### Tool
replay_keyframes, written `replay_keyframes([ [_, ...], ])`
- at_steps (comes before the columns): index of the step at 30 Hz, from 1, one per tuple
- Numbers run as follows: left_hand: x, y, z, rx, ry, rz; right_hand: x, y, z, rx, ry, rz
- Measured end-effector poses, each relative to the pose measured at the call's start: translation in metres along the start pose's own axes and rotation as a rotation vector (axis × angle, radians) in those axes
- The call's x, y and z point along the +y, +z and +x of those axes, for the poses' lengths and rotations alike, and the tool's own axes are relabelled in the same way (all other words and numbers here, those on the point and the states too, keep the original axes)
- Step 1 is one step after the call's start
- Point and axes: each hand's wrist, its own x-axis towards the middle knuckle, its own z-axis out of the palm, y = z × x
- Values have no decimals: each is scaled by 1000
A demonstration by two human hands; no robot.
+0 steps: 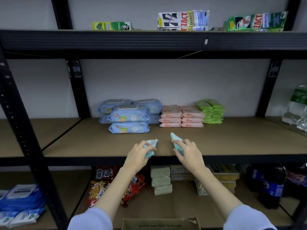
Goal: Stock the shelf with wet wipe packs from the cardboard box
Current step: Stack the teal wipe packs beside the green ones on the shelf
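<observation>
Starting nearest us, the cardboard box [159, 223] sits at the bottom edge of the view between our two sleeves, its open top just showing; whether more packs remain inside is hidden. Above it, both arms reach to the front lip of the middle shelf [103, 146]. Our left hand [141, 152] has its fingers curled round a small teal wet wipe pack [152, 143], which lies just over the shelf's front edge, and our right hand [187, 149] grips a second teal pack [176, 138] tilted up on end, its far corner pointing toward the stock behind. To do this placement well, we judge that both packs should be carried deeper, laid flat and squared to the rows already there, probably on the bare board in front of or beside them, so nothing overhangs the lip and slides off. Letting go only once each pack rests flat should keep the soft wrappers from flopping. Farther back, the blue wipe packs [129, 116] are stacked on the left, the pink wipe packs [181, 116] in two neat columns just beside them, and the green wipe packs [211, 112] piled at the right, near the wall.
</observation>
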Motion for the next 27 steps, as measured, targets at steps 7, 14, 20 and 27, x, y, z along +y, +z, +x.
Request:
replay_keyframes([
  [7,-5,-8,5,344,-293,-520,8,-1,12,69,319,575],
  [14,-14,1,3,112,-451,-143,21,5,6,-150,310,244],
  [20,-13,5,5,-6,-479,-104,12,4,4,-240,294,96],
  [27,-10,12,12,-62,-410,-196,9,15,9,-298,234,259],
])
